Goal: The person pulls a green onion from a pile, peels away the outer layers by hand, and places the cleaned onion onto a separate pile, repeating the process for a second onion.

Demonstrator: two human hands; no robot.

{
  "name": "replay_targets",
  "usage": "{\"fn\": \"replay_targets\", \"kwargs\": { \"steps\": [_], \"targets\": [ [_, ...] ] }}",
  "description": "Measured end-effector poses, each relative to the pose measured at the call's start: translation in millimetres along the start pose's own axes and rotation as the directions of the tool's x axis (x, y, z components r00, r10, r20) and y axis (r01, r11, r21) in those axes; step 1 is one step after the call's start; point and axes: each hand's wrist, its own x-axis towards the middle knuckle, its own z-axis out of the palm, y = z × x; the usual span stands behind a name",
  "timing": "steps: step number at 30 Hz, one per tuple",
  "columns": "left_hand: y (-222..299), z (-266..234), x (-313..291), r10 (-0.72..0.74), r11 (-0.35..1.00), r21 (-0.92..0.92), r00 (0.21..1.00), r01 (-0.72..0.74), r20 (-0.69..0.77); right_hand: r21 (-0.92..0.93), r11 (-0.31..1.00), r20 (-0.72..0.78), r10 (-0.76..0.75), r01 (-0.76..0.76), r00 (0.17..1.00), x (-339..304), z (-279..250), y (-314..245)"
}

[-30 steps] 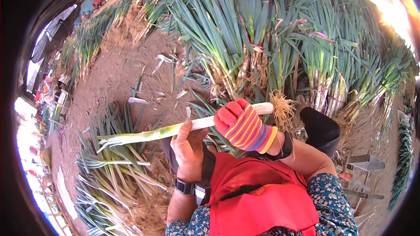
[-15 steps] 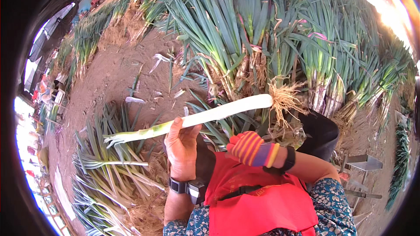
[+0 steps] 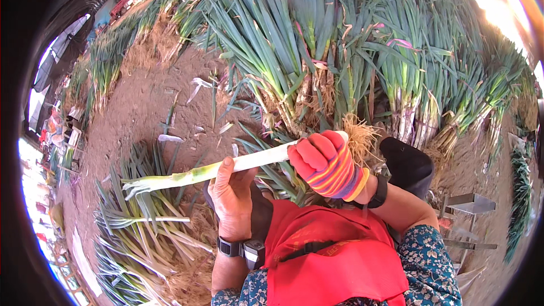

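A long white leek lies across both hands, its trimmed green end to the left and its tangle of roots to the right. Bare, my left hand holds the stalk with the thumb on the near side. My right hand, in a striped glove with red fingertips, is closed around the white shaft close to the roots. Below and left of my left hand, a pile of leeks rests on the ground, with stems and roots toward me.
Tied bundles of green leeks stand thickly along the far side. Farther bundles line the left. Leaf scraps lie on the dirt floor. A metal stand is at the right, near my elbow.
My right hand has risen from near my lap and taken hold of the leek by its root end. The leek has shifted slightly left and down at the leafy end.
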Motion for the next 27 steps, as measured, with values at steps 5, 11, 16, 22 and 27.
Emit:
{"fn": "replay_targets", "kwargs": {
  "steps": [5, 11, 16, 22, 27],
  "targets": [
    [-11, -11, 5, -0.076, 0.997, -0.031, 0.995, 0.074, -0.071, 0.084, 0.991, 0.221, -0.124, 0.108, 0.967, 11, -4, 3],
    [-11, -27, 15, -0.004, 1.000, -0.013, 0.991, 0.003, -0.133, 0.186, 0.973, 0.626, -0.227, 0.140, 0.746, -53, 14, -7],
    [12, -40, 16, 0.042, 0.994, -0.099, 0.998, -0.045, -0.039, 0.070, 0.968, 0.981, -0.023, -0.240, 0.194, -156, 0, 52],
    [7, -52, 17, 0.058, 0.995, -0.089, 0.992, -0.048, 0.115, -0.062, 0.816, 0.478, 0.529, -0.574, 0.701, -120, -27, 63],
    [5, -39, 11, 0.046, 0.999, -0.030, 0.984, -0.042, 0.171, 0.026, 0.941, 0.298, 0.315, -0.338, 0.901, -33, -49, 35]
  ]
}}
